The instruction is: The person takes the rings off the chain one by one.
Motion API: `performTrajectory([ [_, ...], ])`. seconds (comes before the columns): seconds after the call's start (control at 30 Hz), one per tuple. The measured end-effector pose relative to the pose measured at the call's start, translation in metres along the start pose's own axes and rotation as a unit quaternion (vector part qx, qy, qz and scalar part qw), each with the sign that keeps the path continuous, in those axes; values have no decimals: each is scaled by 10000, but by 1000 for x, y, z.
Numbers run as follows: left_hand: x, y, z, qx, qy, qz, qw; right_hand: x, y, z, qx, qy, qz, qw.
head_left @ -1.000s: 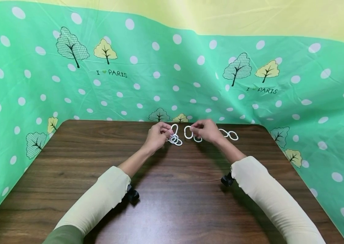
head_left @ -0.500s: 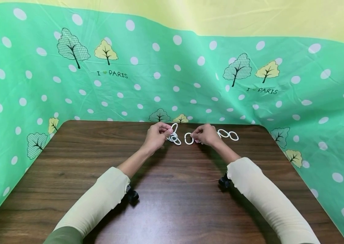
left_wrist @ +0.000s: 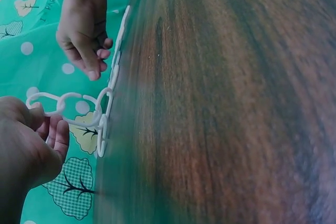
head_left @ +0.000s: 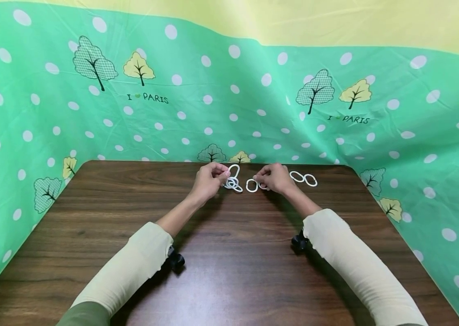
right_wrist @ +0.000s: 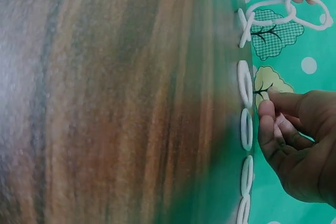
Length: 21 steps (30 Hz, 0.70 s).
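Note:
At the far edge of the table, my left hand pinches a link of a short chain of white plastic links between thumb and fingers. The chain's lower links touch the tabletop. To its right, my right hand hovers just over two joined white links, its fingers loosely curled with nothing between them. In the right wrist view, the nearer of these links and its neighbour lie on the table, apart from the right fingertips. The head view partly hides the second link behind that hand.
Another joined pair of white links lies to the right of the right hand. The brown wooden table ends just behind the links, against a green dotted cloth.
My right hand has lowered a raised link to the table beside its joined neighbour and released it. The left hand keeps its grip on the chain and has barely moved.

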State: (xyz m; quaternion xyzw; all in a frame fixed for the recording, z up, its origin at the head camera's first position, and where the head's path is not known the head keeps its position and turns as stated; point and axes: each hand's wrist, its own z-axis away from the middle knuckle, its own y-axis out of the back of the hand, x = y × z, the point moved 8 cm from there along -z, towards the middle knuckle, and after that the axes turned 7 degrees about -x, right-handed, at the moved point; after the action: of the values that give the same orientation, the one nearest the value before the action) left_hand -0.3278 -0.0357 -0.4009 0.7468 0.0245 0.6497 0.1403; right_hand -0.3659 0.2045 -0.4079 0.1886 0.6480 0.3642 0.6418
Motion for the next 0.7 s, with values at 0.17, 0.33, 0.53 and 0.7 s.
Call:
performTrajectory([
  [0.17, 0, 1, 0, 8, -5, 31, 10000, -12, 2, 1, -50, 344, -294, 9990],
  [0.33, 0, 0, -2, -19, -20, 112, 9999, -27, 2, 1, -91, 716, -453, 9964],
  [0.53, 0, -1, -4, -62, -46, 206, 9998, -47, -1, 2, -311, 1042, -1074, 9883],
  [0.7, 1, -1, -4, -62, -108, 260, 9996, -62, -5, 5, -459, 1335, -1296, 9815],
])
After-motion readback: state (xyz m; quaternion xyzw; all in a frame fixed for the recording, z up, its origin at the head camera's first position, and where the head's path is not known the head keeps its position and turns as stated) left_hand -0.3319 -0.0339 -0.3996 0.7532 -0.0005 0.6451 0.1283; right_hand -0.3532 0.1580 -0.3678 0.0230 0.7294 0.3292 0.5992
